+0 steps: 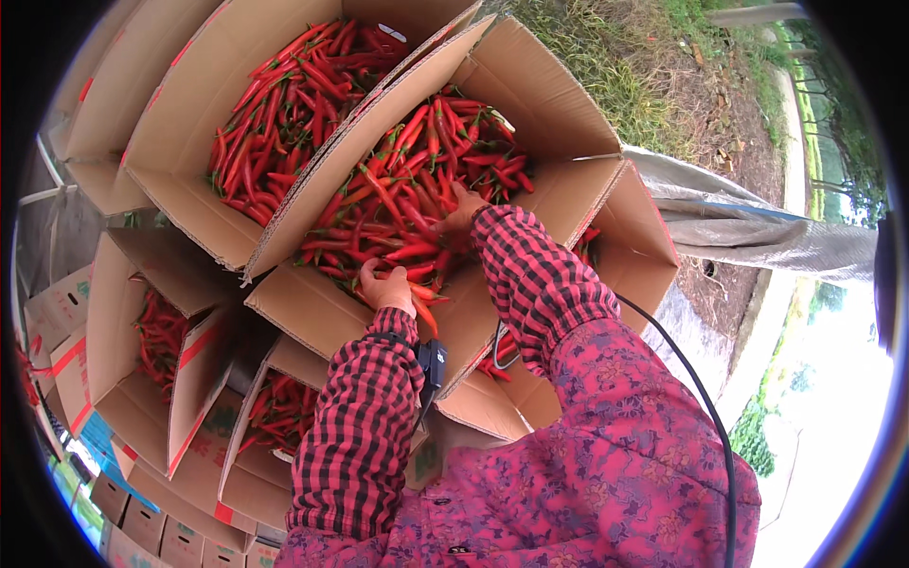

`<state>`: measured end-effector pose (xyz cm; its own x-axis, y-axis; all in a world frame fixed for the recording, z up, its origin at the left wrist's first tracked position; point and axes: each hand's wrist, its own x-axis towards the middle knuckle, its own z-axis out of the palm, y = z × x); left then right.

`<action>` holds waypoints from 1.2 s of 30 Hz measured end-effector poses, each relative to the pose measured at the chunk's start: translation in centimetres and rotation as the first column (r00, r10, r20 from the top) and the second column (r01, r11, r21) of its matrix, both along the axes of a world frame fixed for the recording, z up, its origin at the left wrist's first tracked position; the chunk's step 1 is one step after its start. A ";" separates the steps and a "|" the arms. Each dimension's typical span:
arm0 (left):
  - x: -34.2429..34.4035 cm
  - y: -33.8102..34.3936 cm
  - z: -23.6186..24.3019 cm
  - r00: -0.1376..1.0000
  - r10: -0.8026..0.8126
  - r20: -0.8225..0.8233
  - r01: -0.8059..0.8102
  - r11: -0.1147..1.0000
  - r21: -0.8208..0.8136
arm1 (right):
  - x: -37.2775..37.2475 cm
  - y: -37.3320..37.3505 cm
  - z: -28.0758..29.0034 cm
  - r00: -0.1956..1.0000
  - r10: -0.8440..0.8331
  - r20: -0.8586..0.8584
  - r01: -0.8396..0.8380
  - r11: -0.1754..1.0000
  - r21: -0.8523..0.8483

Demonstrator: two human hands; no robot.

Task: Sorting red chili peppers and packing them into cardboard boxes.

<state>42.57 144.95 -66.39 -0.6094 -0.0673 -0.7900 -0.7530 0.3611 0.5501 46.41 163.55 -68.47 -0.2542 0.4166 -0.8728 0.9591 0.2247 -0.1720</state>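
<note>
Red chili peppers [389, 194], some with green stems, lie heaped in an open cardboard box [530, 76] in front of me. At the near side of the heap, my left hand [388, 288] rests on the peppers with thumb and fingers apart. An orange-red chili pepper [426, 318] slants down beside its wrist. Farther right, my right hand [461, 210] reaches into the same heap, its fingers spread against the peppers. Some fingertips are hidden among them. I see no pepper plainly gripped in either hand.
Another open box [194, 114] of red chilies adjoins on the left. Smaller chili piles [284, 407] sit in boxes nearer me, with more cartons [180, 541] at lower left. A dark cable [696, 402] runs by my right arm. Grey sheeting [757, 232] and grass [587, 57] lie beyond.
</note>
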 end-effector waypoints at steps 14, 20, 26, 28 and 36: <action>-2.4 3.7 -8.8 0.906 -0.235 0.352 0.069 0.902 0.425 | 0.5 0.4 -5.7 0.916 -0.250 -0.313 0.184 0.956 -0.227; -2.0 5.8 -10.0 0.923 -0.179 0.341 -0.047 0.828 0.559 | 1.0 1.7 -6.7 0.870 -0.386 -0.308 0.274 0.896 -0.349; -2.8 5.7 -10.2 0.914 -0.219 0.341 0.093 0.933 0.349 | 0.2 0.0 -6.1 0.842 -0.411 -0.350 0.285 0.889 -0.358; -2.5 4.1 -10.5 0.929 -0.233 0.286 0.107 0.913 0.394 | 0.0 -0.7 -5.2 0.848 -0.358 -0.390 0.214 0.905 -0.367; -1.2 4.4 -3.9 0.968 -0.246 -0.048 0.242 0.865 0.441 | 0.6 -0.8 5.8 0.699 -0.655 -0.285 0.386 0.682 -0.621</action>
<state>41.38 149.32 -70.32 -0.5537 0.4379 -0.7083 -0.6784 0.2560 0.6887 46.98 162.79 -62.66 -0.5418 0.1676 -0.8236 0.6542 -0.5311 -0.5385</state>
